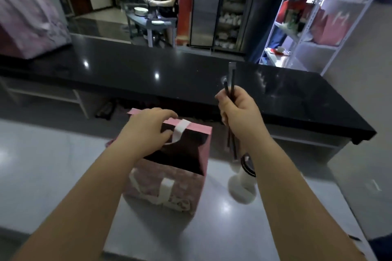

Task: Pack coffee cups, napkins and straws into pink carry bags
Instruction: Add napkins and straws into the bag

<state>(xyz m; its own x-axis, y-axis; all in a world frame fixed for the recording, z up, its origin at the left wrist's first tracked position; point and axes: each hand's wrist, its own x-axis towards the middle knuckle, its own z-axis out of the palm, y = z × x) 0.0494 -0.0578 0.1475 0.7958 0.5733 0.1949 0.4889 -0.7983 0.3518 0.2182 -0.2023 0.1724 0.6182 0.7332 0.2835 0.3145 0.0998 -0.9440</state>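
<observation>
A pink carry bag (169, 188) with white ribbon handles stands open on the grey table (53, 176) in front of me. My left hand (148, 128) grips the bag's far rim beside a white handle and holds the mouth apart; the inside is dark and I cannot see what lies in it. To the right of the bag and above the table, my right hand (239, 112) is closed around two dark wrapped straws (231, 78), held upright. Their lower ends hang below my fist.
A white stand-like object (241, 186) sits on the table just right of the bag, under my right forearm. A black counter (148, 74) runs across behind. More pink bags rest at the far left (27, 21) and on white shelving (331, 25). Another person works at a table beyond.
</observation>
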